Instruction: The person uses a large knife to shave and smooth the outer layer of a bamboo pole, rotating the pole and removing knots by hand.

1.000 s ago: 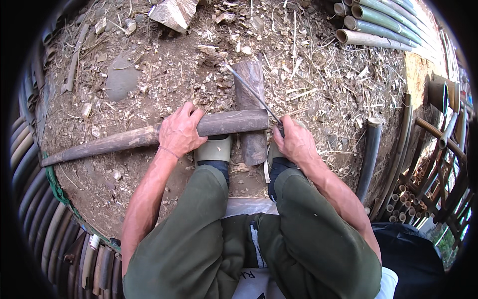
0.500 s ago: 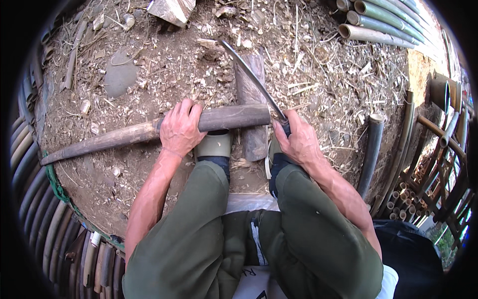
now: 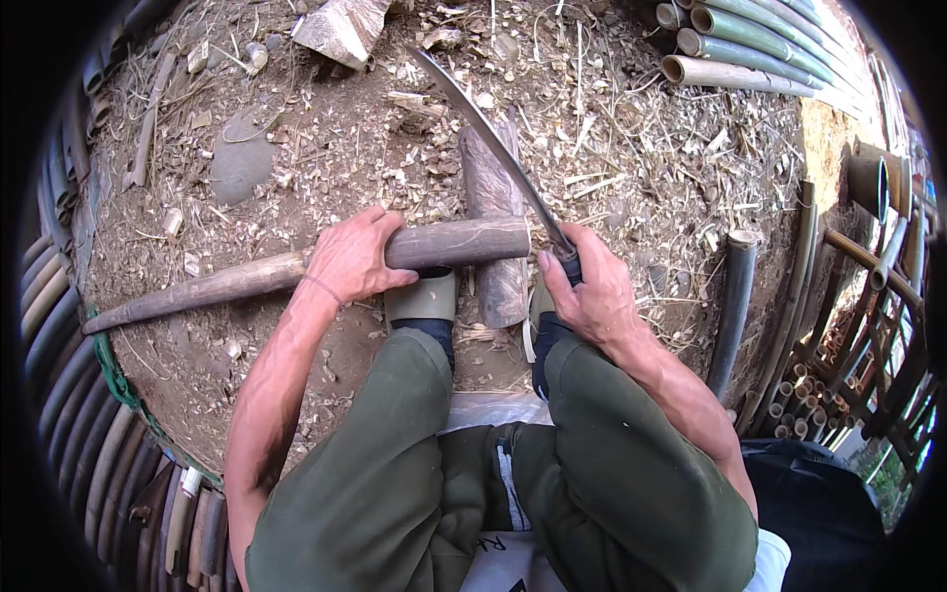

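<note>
A tapered wooden pole (image 3: 454, 244) lies across in front of me, its thick dark end over a short log (image 3: 500, 286) and its thin pale end pointing left. My left hand (image 3: 357, 257) is closed over the pole around its middle, thumb along the near side. My right hand (image 3: 594, 288) grips the dark handle of a long curved machete (image 3: 485, 128). The blade points away from me and to the left, above the log, passing just beyond the pole's cut right end. My two boots (image 3: 424, 299) stand on the near side of the pole.
Wood chips cover the dirt ground (image 3: 326, 128). A flat stone (image 3: 241, 158) and a wood block (image 3: 342, 32) lie farther off. Green bamboo poles (image 3: 755, 59) are stacked at the far right, a dark bamboo length (image 3: 734, 306) lies right, and curved pieces (image 3: 74, 434) line the left.
The machete's tip has swung farther away and slightly left. My left hand has turned a little on the pole, its thumb now stretched to the right. The view has shifted slightly.
</note>
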The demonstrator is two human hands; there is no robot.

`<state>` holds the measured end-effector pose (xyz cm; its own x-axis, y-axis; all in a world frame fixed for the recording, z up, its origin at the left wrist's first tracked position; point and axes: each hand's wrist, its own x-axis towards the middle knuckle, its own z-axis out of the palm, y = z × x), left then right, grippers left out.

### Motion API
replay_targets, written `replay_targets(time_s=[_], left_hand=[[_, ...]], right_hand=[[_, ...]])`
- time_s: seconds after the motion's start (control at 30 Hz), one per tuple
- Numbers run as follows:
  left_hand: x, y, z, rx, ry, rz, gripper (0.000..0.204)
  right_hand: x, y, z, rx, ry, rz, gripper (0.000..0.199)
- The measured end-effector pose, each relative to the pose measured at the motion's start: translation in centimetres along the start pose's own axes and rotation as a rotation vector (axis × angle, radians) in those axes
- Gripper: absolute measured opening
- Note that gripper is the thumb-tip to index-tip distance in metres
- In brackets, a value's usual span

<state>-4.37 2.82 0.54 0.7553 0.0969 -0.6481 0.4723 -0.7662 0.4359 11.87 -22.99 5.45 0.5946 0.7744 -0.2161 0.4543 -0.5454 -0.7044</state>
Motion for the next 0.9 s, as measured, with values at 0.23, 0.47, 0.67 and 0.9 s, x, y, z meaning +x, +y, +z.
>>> replay_targets(time_s=[0.23,0.47,0.67,0.9], left_hand=[[1.0,0.0,0.7,0.005,0.084,0.028,0.056],[0.3,-0.1,1.6,0.029,0.192,-0.01,0.051],[0.1,0.6,2.1,0.09,0.287,-0.038,0.049],[-0.3,0.4,3.9,0.196,0.514,0.069,0.049]], right_hand=[[-0.1,3.5,1.5,-0.296,-0.246,0.192,0.03],[0.0,-1.1,0.1,0.076,0.113,-0.106,0.03],[0.4,3.7,1.5,-0.216,-0.192,0.141,0.029],[0.2,1.0,0.9,-0.082,0.033,-0.098,0.028]])
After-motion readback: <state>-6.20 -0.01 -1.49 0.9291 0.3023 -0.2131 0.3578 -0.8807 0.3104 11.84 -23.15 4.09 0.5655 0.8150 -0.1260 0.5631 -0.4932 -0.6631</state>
